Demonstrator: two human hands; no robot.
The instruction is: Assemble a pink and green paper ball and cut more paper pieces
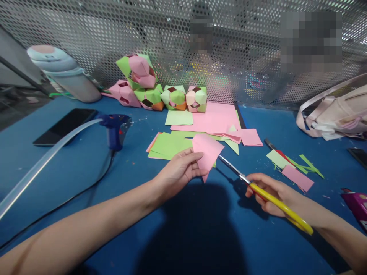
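Observation:
My left hand (186,170) pinches a piece of pink paper (207,151) between thumb and fingers, holding it above the blue table. The paper has a curved upper edge and tapers to a point at the bottom. In my right hand (272,194) is a pair of scissors (282,208) with yellow handles. Their metal blades look closed or nearly so, and the tips reach the paper's right edge; whether they touch it I cannot tell. Behind the left hand lies a stack of green paper (172,147), with larger pink sheets (218,116) farther back.
Folded paper shapes (147,95) stand along the perforated metal screen (172,38). To the left are a glue gun (114,131) with its cord, a dark tablet or phone (65,126) and a bottle (65,76). Paper scraps (298,177) and a bag (338,107) lie right.

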